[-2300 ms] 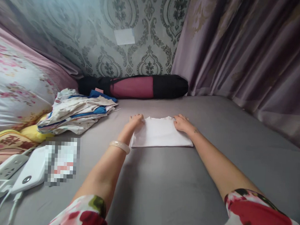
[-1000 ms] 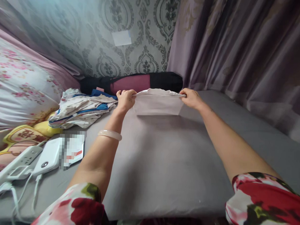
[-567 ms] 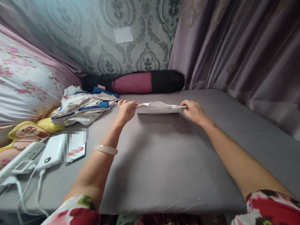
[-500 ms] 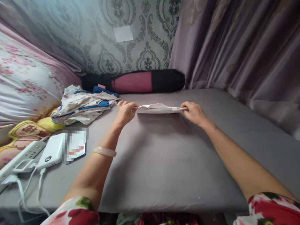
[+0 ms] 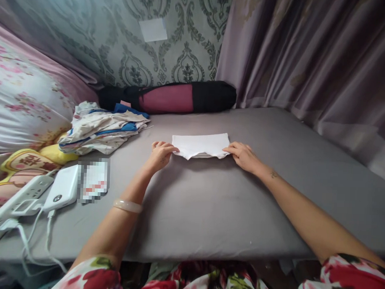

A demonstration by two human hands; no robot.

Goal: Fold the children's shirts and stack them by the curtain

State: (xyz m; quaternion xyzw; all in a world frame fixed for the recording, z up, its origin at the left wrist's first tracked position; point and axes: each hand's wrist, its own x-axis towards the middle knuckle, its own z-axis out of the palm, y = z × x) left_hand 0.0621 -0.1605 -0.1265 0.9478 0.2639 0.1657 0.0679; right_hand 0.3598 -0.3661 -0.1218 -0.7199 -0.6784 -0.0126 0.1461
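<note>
A white folded garment lies on the grey bed sheet, near the middle of the view. Its far edge is straight, while the near edge is uneven, with a pointed flap and layers showing. My left hand pinches the near left corner between thumb and fingers. At the near right corner, my right hand grips the cloth the same way. A pale bangle circles my left wrist. What kind of garment it is cannot be made out.
Left of my hands lies a heap of white and blue clothes. Nearer are a phone, a white power bank with cables and a power strip. A black and pink rolled bag lies along the wall; a curtain hangs right.
The folded garment was held up edge-on above the bed. Now it has come down flat onto the sheet, its top face showing, with both hands still on its near corners.
</note>
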